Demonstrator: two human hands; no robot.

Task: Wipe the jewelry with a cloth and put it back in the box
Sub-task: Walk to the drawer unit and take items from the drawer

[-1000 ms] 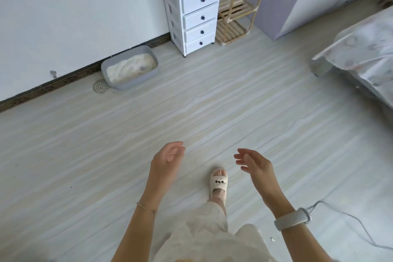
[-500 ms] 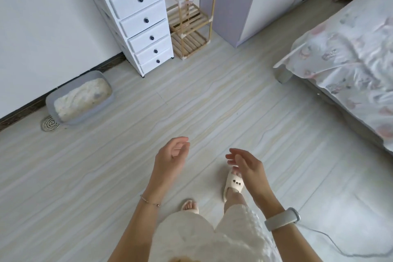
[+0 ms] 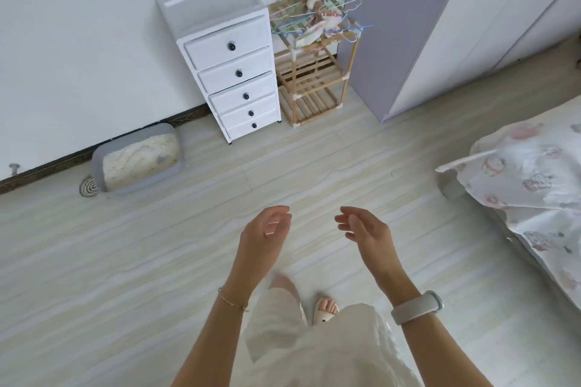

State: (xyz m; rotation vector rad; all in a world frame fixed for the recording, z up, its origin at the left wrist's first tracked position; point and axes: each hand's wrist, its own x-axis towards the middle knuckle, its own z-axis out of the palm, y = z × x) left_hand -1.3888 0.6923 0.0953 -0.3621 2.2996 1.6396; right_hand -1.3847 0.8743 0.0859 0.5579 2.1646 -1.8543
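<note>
Both hands are empty, fingers loosely curled and apart: left hand (image 3: 265, 234) and right hand (image 3: 366, 231) held near each other above a pale wood-look floor (image 3: 157, 261) (no jewelry, cloth or box is visible). Far ahead stands a white drawer unit (image 3: 231, 72); a bed (image 3: 534, 188) lies right.

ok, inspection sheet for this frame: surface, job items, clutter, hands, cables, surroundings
Surface: pale wood-look floor; no table seen.
Job's things: jewelry, cloth, box: nothing seen.
Clutter: grey litter tray by the wall; hangers piled on the wooden rack.
Hands: left hand and right hand open, empty, held apart.
Cables: nothing seen.
Surroundings: white drawer unit, wardrobe, bed at right.
</note>
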